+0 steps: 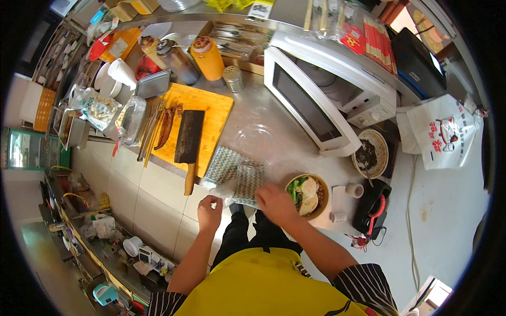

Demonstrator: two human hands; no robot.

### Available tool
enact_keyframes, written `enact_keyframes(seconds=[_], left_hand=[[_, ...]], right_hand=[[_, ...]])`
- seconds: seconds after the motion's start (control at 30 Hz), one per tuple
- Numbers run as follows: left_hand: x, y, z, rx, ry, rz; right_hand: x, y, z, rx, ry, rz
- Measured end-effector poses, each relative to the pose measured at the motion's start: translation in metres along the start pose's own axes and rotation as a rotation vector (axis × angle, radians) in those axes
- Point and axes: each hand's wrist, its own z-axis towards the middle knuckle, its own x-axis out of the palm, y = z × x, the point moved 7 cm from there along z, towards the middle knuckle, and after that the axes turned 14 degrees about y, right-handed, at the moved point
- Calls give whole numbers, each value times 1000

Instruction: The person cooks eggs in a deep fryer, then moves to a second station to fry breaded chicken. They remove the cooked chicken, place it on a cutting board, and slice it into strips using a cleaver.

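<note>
My left hand point(210, 213) is at the table's front edge, thumb and finger pinched at the edge of a thin clear plastic film point(224, 194). Behind the film lies a grey-and-white patterned cloth or packet point(225, 165), with a smaller folded piece point(249, 182) of the same pattern on its right. My right hand point(275, 203) has curled fingers at the right edge of that piece; its fingertips are partly hidden. Close by on the right stands a round paper bowl point(325, 209) holding fried eggs point(309, 193) and green vegetables point(294, 189). A clear round plastic lid point(256, 143) lies farther back.
A cleaver point(190, 138) lies on a wooden cutting board point(221, 106), its handle overhanging the edge. A microwave point(312, 102) has its door open. Sauce bottles point(208, 59) stand behind. A used bowl point(371, 154), paper roll point(354, 190) and black device point(369, 209) are right.
</note>
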Motion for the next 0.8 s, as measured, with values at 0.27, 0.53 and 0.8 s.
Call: enact_keyframes(seconds=[0.27, 0.53, 0.8], left_hand=[[23, -40, -23, -236, 356, -1030], [20, -23, 0, -173, 608, -1526], [-87, 22, -14, 164, 244, -1672]], right_hand=[[72, 48, 18, 179, 257, 52], [75, 116, 28, -33, 160, -136], [102, 212, 29, -210, 22, -292]])
